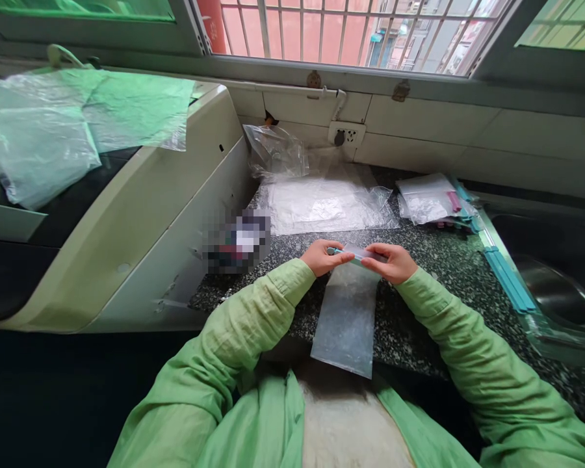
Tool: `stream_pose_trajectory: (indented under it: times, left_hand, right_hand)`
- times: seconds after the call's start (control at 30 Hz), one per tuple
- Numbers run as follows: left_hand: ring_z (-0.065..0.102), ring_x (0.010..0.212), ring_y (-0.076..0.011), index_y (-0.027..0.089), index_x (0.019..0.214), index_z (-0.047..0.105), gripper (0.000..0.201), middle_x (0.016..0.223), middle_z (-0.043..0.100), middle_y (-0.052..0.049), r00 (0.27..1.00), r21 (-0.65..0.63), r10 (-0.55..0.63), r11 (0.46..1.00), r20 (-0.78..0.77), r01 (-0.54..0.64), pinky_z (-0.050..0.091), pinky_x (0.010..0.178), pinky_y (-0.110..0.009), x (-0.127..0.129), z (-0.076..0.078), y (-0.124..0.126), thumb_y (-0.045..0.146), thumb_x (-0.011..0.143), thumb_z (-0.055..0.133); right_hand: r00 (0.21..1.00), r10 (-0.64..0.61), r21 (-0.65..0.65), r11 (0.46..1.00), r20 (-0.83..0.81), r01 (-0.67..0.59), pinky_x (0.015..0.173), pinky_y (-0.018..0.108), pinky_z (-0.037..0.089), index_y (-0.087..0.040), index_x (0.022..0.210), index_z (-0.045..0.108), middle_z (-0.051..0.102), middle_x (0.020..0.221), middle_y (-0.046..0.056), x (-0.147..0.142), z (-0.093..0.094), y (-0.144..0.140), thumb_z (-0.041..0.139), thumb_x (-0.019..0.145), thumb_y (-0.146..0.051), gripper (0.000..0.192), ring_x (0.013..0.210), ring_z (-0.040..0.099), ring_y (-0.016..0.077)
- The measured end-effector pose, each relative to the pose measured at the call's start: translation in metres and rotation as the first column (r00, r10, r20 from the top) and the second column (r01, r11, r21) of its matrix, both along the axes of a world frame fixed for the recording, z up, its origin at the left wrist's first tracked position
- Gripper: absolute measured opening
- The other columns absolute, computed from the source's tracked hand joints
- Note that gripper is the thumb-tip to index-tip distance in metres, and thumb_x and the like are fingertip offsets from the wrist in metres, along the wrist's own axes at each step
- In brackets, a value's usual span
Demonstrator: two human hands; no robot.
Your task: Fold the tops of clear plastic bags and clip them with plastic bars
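Observation:
Between my two hands, above the counter edge, a frosted plastic bag hangs down by its upper end. A thin teal sealing strip crosses the bag near that end. My left hand is closed, pinching the strip on the left side. Opposite it, my right hand pinches the right side of the strip and the bag's top, thumb toward the other thumb. The fingers partly hide the strip, and whether it is fully fastened I cannot tell.
Clear plastic sheets lie behind my hands. Toward the right are a stack of bags with coloured strips, loose teal strips and a sink. A large beige machine stands left, beside a pixelated item.

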State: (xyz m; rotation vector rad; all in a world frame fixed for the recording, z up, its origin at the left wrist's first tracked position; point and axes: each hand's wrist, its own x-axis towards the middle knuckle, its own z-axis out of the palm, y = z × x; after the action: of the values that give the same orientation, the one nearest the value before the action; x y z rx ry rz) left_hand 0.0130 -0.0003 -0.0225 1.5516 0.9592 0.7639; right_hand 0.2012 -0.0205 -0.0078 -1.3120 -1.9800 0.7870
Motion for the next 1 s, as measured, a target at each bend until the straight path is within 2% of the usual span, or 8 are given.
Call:
stream_pose_trajectory:
  times: [0.1, 0.2, 0.27, 0.37, 0.57, 0.67, 1.0]
  left_hand:
    - [0.026, 0.037, -0.0026, 0.01, 0.063, 0.059, 0.044, 0.039, 0.035, 0.007, 0.988, -0.045, 0.133, 0.99, 0.077, -0.13, 0.017, 0.039, -0.02, -0.002, 0.0, 0.004, 0.052, 0.052, 0.065]
    - [0.032, 0.036, -0.0035, 0.012, 0.065, 0.057, 0.046, 0.038, 0.039, 0.007, 0.944, -0.086, 0.286, 0.958, 0.166, -0.275, 0.023, 0.039, -0.019, -0.005, -0.001, 0.01, 0.054, 0.049, 0.066]
    - [0.033, 0.036, -0.0038, 0.012, 0.064, 0.055, 0.047, 0.038, 0.041, 0.007, 0.915, -0.116, 0.348, 0.937, 0.205, -0.33, 0.025, 0.038, -0.019, -0.005, 0.0, 0.013, 0.054, 0.047, 0.067]
    - [0.033, 0.034, -0.0036, 0.012, 0.063, 0.054, 0.048, 0.036, 0.041, 0.007, 0.887, -0.151, 0.403, 0.914, 0.227, -0.377, 0.023, 0.036, -0.019, -0.007, 0.002, 0.015, 0.054, 0.043, 0.069]
    - [0.03, 0.034, -0.0025, 0.012, 0.061, 0.055, 0.043, 0.035, 0.039, 0.007, 0.866, -0.114, 0.425, 0.905, 0.263, -0.41, 0.019, 0.036, -0.018, -0.008, 0.004, 0.014, 0.049, 0.045, 0.071]
    - [0.028, 0.034, -0.0019, 0.012, 0.062, 0.055, 0.04, 0.035, 0.036, 0.008, 0.845, -0.131, 0.46, 0.888, 0.271, -0.441, 0.017, 0.035, -0.018, -0.007, 0.004, 0.013, 0.044, 0.045, 0.073]
    - [0.028, 0.034, -0.0014, 0.012, 0.061, 0.055, 0.037, 0.035, 0.035, 0.009, 0.86, -0.111, 0.428, 0.903, 0.278, -0.414, 0.016, 0.035, -0.017, -0.008, -0.002, 0.016, 0.041, 0.049, 0.073]
  right_hand:
    - [0.966, -0.134, -0.126, 0.986, -0.221, 0.108, 0.053, 0.023, 0.041, -0.016, 0.076, 0.06, 0.06, 0.067, 0.003, 0.006, -0.004, 0.006, 0.06, 0.055, -0.063, 0.052, 0.057, 0.051, 0.0115]
    - [0.891, -0.236, -0.253, 0.957, -0.388, 0.143, 0.051, 0.025, 0.043, -0.017, 0.079, 0.06, 0.059, 0.063, 0.001, 0.006, -0.012, 0.01, 0.059, 0.05, -0.068, 0.059, 0.052, 0.051, 0.0108]
    - [0.879, -0.253, -0.302, 0.944, -0.404, 0.133, 0.051, 0.025, 0.044, -0.017, 0.072, 0.061, 0.059, 0.058, 0.001, 0.003, -0.016, 0.009, 0.061, 0.047, -0.068, 0.057, 0.049, 0.051, 0.0107]
    - [0.893, -0.262, -0.3, 0.942, -0.367, 0.153, 0.053, 0.026, 0.045, -0.016, 0.06, 0.062, 0.061, 0.055, 0.002, -0.006, -0.017, 0.005, 0.067, 0.044, -0.062, 0.049, 0.05, 0.053, 0.0115]
    - [0.866, -0.336, -0.342, 0.916, -0.37, 0.209, 0.056, 0.026, 0.049, -0.016, 0.053, 0.063, 0.064, 0.055, 0.004, -0.012, -0.014, -0.002, 0.069, 0.04, -0.06, 0.046, 0.051, 0.056, 0.0126]
    - [0.864, -0.336, -0.338, 0.917, -0.375, 0.21, 0.056, 0.026, 0.049, -0.016, 0.054, 0.065, 0.065, 0.056, 0.004, -0.011, -0.017, -0.001, 0.069, 0.042, -0.059, 0.044, 0.051, 0.056, 0.0126]
    - [0.874, -0.337, -0.343, 0.914, -0.35, 0.215, 0.055, 0.025, 0.048, -0.016, 0.057, 0.066, 0.065, 0.056, 0.005, -0.009, -0.018, 0.001, 0.068, 0.043, -0.06, 0.046, 0.051, 0.056, 0.0124]
